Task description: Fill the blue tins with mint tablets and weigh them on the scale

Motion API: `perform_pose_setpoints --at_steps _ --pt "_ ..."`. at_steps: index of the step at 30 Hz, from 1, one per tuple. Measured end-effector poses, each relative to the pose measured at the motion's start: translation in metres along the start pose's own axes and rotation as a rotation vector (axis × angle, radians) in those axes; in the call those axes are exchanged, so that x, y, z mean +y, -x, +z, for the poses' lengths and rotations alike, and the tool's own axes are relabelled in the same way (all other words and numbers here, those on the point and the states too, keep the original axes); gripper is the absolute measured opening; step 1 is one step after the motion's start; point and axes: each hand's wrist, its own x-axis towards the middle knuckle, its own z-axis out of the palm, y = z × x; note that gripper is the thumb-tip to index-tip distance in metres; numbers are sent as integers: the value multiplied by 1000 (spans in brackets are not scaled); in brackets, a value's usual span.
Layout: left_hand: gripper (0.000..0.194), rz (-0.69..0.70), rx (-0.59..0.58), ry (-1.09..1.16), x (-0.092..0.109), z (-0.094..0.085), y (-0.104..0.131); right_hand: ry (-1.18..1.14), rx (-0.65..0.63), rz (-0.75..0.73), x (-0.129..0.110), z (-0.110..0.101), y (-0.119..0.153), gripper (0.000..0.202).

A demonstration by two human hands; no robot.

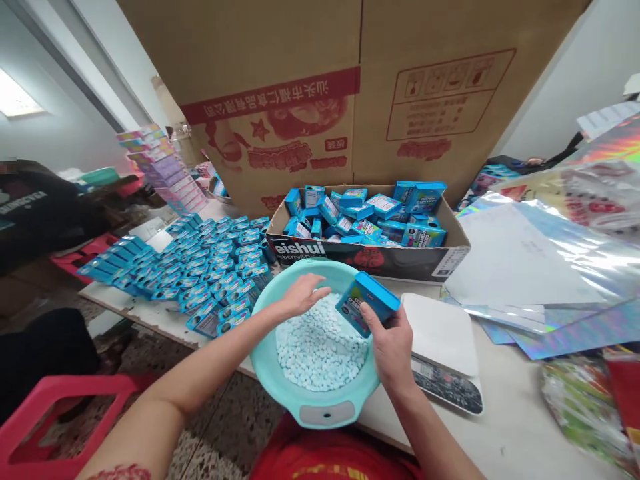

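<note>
A mint-green plastic basin [270, 373] holds a heap of small pale-blue candies [323, 353]. My right hand [393, 340] grips a blue candy box [367, 303], tilted over the basin's right side. Just above the heap, near the back of the basin, is my left hand [304, 295], fingers stretched toward the box but apart from it. I see nothing in that hand, though its palm side is hidden. Whether the box in my right hand has anything inside does not show.
Behind the basin, an open carton [370, 259] is full of blue boxes. Rows of upright blue boxes [215, 267] stand left. A white scale [443, 340] sits right, beside shiny sheets [510, 260]. A large cardboard box [350, 100] rises behind. A pink stool [65, 387] stands lower left.
</note>
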Motion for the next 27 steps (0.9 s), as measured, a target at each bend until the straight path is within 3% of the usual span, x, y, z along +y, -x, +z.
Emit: perform_pose_setpoints --at_steps 2,4,9,11,14,17,27 --pt "38 -97 -17 -218 -7 9 -7 -1 22 -19 4 -1 1 44" --pt "38 -80 -99 -250 -8 21 1 1 2 -23 7 -2 2 43" --pt "36 72 -361 -304 11 43 51 47 11 -28 7 -2 1 40" --pt "40 187 -318 -349 21 47 59 75 2 -35 7 -2 1 39" --pt "43 410 -239 -369 33 56 50 88 -20 -20 8 -2 1 40" --pt "39 531 -319 -371 37 60 42 86 -31 -11 9 -3 1 41" --pt "34 298 -585 -420 -2 27 85 271 -44 -59 5 -3 1 45"
